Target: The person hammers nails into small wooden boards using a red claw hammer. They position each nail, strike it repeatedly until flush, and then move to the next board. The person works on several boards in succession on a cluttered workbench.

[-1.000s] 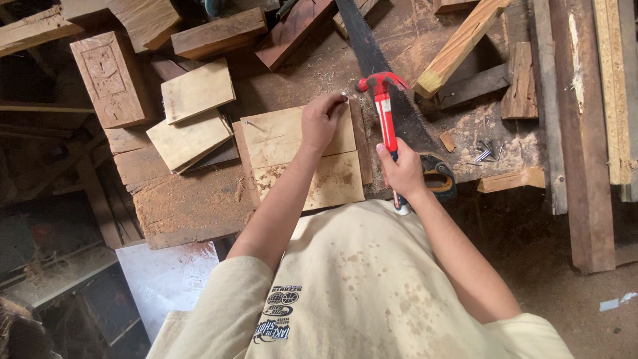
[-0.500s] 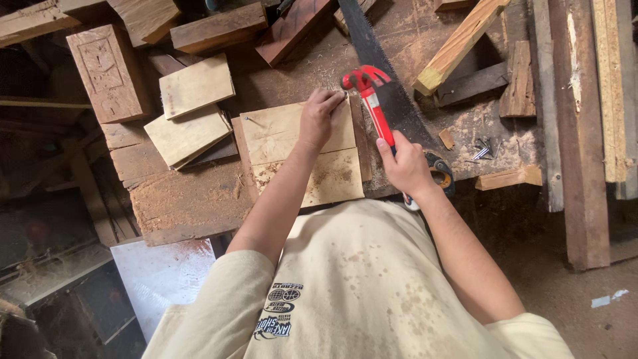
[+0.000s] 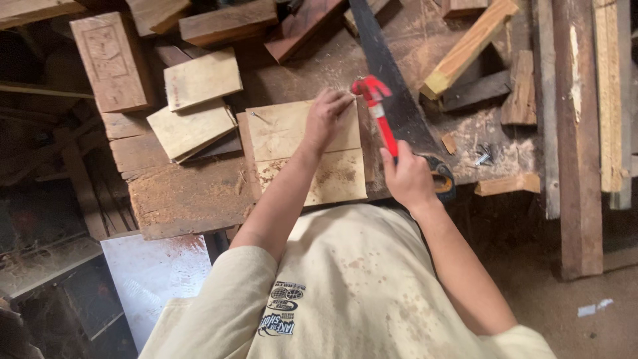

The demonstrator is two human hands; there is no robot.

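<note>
The red hammer has swung down from its raised position, head now toward twelve o'clock beside the left hand. The right hand clenches its handle, while the left hand's fingers pinch something small, likely a nail, at the top edge of the pale board on the worktop. The strike looks imminent.

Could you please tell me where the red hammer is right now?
In the head view, the red hammer is in the right hand, its head by the left hand at the pale board's top right corner.

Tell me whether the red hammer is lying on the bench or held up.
Held. The right hand grips the red hammer by its handle, head raised near the left hand's fingertips on the pale board.
</note>
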